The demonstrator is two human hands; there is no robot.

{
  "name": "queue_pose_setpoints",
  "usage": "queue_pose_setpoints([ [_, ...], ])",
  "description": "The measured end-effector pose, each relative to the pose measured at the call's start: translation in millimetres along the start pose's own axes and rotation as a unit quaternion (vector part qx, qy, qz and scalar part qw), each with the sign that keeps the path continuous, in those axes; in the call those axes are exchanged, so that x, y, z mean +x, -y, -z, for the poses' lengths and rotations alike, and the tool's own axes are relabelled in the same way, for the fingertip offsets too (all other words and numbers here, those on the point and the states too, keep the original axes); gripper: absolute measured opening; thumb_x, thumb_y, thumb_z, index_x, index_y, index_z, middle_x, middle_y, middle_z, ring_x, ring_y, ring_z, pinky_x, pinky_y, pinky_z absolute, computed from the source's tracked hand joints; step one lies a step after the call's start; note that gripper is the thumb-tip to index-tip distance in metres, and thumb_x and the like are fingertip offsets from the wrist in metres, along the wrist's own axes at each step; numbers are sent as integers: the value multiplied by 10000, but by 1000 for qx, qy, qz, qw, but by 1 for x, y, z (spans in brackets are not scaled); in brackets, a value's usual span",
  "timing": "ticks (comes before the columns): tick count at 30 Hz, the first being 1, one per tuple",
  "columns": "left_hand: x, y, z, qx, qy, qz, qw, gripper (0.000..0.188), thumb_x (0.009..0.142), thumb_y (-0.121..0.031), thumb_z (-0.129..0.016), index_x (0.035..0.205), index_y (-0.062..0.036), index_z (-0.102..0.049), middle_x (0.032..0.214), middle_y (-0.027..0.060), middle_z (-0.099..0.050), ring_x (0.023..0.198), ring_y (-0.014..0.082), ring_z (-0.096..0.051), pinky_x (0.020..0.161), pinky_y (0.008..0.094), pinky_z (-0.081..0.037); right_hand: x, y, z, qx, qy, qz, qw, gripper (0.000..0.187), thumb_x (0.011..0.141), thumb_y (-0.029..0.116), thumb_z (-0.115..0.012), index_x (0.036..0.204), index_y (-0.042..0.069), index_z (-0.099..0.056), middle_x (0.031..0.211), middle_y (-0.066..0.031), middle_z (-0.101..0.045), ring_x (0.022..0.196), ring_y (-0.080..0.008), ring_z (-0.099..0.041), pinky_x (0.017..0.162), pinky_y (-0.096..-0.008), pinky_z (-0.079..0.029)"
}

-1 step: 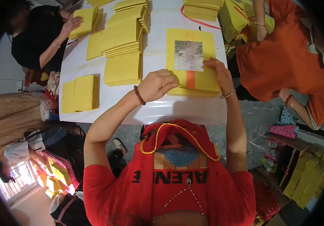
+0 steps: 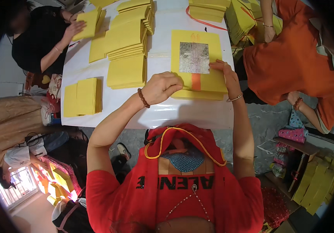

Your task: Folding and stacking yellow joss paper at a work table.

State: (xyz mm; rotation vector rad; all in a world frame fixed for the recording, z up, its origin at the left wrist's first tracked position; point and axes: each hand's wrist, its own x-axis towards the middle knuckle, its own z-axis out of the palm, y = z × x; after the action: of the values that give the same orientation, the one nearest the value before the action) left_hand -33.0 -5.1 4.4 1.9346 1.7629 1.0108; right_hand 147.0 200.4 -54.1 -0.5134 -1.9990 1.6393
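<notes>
In front of me lies a stack of yellow paper sheets (image 2: 215,46). Its top sheet bears a silver foil square (image 2: 194,58) and an orange-red band below that. My left hand (image 2: 164,87) is closed at the sheet's near left corner, thumb and fingers pinching the paper edge, which looks slightly raised. Stretched fingers of my right hand (image 2: 228,75) rest along the right side, their tips beside the foil square. Left of my left hand stand folded yellow paper piles (image 2: 126,72).
A smaller folded pile (image 2: 83,97) lies at the white table's (image 2: 155,116) left corner. A person in black (image 2: 38,42) handles yellow papers at far left; another in orange (image 2: 291,72) is at right beside tied yellow bundles (image 2: 241,19). A red ribbon (image 2: 204,23) lies at the back.
Both my hands keep their places on the yellow sheet. At far left the other person's hands and papers have shifted slightly.
</notes>
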Motion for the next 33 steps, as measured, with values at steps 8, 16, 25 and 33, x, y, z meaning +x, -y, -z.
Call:
queue_pose_setpoints([
  [8,5,-3,3,-83,18,161,983,158,851,-147,-573,862,9,-599,686,112,-580,607,201,-560,571,319,-444,-5,-3,-1,46,23,54,997,590,986,359,-121,972,37,-615,1101,-126,-597,1235,-284,-372,1064,-374,-233],
  [16,2,16,-5,-260,-39,296,918,190,874,-181,-563,872,4,-608,619,45,-527,607,104,-500,585,281,-450,-9,-5,3,-15,59,47,997,270,861,191,-548,1087,53,-601,1195,-52,-552,1302,-247,-298,1062,-359,-242],
  [25,10,25,-2,108,-32,-29,993,395,726,-71,-638,1114,-122,-588,1107,62,-559,1037,263,-470,872,363,-368,-8,-7,4,17,55,43,997,241,779,18,-612,1018,40,-630,1149,-57,-583,1309,-258,-285,1060,-384,-239],
  [33,-11,-9,9,143,-2,-121,982,458,605,-7,-610,1060,-55,-605,987,81,-608,908,247,-566,780,354,-412,-40,48,22,-148,157,118,969,238,706,40,-650,937,96,-651,1076,-47,-626,1136,-239,-494,938,-350,-317],
])
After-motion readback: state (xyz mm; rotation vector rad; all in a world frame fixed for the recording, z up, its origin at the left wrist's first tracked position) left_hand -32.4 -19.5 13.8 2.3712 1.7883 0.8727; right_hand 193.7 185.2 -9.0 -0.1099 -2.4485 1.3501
